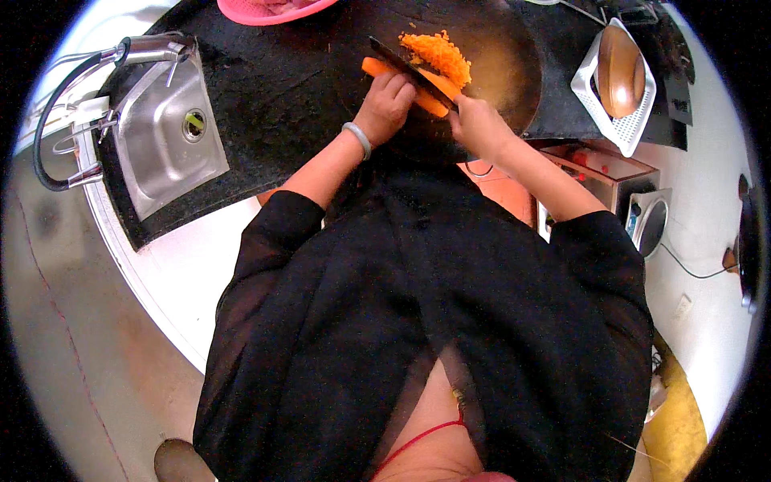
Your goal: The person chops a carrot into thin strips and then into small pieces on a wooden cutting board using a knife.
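Note:
Several orange carrot pieces [432, 103] lie on a round wooden chopping board [512, 78]. My right hand [482, 123] grips the handle of a dark-bladed kitchen knife [400, 62], whose blade runs up and left across the carrots. With fingers curled, my left hand [385, 105] presses on a carrot piece [374, 66] beside the blade; a pale bangle is on that wrist. Just beyond the knife sits a heap of finely chopped carrot [443, 53]. The knife's lower edge and parts of the carrots are hidden by the blade and fingers.
A steel sink [162, 132] with a pull-out tap [150, 49] is set in the dark counter [265, 108] at left. A pink basket [274, 19] stands at the far edge. At right, a white perforated tray [629, 135] holds a brown oblong object [620, 72].

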The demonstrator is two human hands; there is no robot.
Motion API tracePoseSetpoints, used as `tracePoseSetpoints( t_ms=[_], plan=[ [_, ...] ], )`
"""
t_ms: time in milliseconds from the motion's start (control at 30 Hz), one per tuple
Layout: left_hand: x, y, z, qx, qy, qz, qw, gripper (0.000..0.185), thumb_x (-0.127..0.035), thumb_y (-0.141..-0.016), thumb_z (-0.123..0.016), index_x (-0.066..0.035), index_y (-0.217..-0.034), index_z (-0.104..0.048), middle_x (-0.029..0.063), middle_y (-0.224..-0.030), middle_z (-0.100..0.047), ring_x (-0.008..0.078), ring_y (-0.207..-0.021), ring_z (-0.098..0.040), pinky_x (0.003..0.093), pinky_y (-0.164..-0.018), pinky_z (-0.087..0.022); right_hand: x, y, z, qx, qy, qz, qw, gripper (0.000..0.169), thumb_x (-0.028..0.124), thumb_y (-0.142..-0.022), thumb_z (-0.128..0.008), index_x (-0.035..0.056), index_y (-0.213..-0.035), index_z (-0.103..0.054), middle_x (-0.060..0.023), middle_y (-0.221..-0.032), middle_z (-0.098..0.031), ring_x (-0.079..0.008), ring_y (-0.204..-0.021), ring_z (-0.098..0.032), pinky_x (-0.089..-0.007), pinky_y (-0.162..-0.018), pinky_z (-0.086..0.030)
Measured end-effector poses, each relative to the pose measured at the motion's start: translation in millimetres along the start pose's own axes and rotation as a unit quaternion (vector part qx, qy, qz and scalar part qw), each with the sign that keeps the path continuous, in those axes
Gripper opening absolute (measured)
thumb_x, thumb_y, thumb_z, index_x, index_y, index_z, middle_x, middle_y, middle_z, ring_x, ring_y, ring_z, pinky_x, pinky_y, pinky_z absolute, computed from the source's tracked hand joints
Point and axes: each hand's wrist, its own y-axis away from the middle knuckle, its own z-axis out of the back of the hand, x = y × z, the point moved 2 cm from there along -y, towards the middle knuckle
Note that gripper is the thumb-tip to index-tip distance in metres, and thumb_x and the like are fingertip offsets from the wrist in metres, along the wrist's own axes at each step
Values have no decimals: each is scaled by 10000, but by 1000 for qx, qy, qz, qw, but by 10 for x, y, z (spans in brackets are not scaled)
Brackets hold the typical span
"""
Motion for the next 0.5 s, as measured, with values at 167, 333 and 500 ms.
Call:
tracePoseSetpoints(
  t_ms=[167,333,500],
  plan=[
    [-3,6,9,-15,-2,-8,1000,119,-47,-764,-600,-55,-867,-542,125,-944,-578,320,-923,-547,398,-828,-452,50,-39,2,18,13,-21,1000,205,160,-856,-543,-37,-879,-594,-283,-834,-629,-460,-822,-609,-508,-756,-490],
    [-15,2,27,5,10,7,1000,123,-39,-760,-598,-51,-866,-536,128,-962,-580,329,-951,-547,397,-848,-451,-61,-53,-22,-12,-19,12,1000,231,157,-845,-529,-52,-869,-626,-287,-836,-638,-443,-828,-631,-499,-761,-506],
    [-19,-26,6,-9,3,-18,1000,121,-39,-765,-599,-42,-877,-556,130,-981,-587,329,-962,-546,404,-866,-451,-50,-50,172,-12,-31,25,999,242,152,-828,-529,-62,-861,-637,-298,-833,-636,-445,-820,-635,-496,-763,-509]
  ],
)
